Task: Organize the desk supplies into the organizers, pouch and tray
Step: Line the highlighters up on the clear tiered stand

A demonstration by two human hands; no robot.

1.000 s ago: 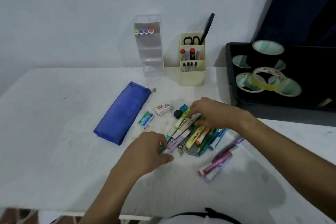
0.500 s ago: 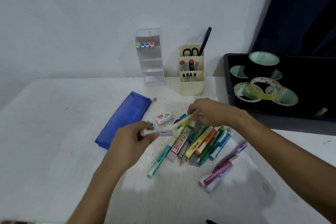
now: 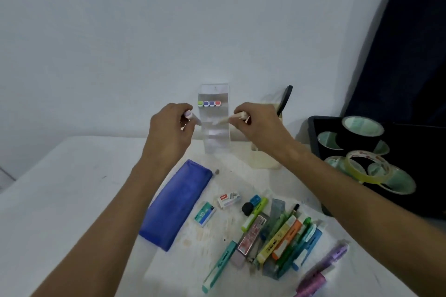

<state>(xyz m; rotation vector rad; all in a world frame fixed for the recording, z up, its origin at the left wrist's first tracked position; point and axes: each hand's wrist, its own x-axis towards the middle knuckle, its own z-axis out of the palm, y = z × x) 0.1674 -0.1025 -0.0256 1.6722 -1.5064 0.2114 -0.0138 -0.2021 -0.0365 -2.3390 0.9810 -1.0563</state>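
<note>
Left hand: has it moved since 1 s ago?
Yes. The left hand has left the pile of pens and gone away from the body to the clear acrylic organizer, gripping a lilac marker.

Both arms reach forward and up, forearms converging from the bottom corners. The left hand [image 3: 170, 130] is raised, back toward the camera, fingers curled, pinching a pale marker [image 3: 192, 117] at thumb and fingertips. The right hand [image 3: 259, 125] is level with it and a little apart, knuckles up, fingers curled round another pale marker [image 3: 235, 118] that points inward toward the left.
</note>
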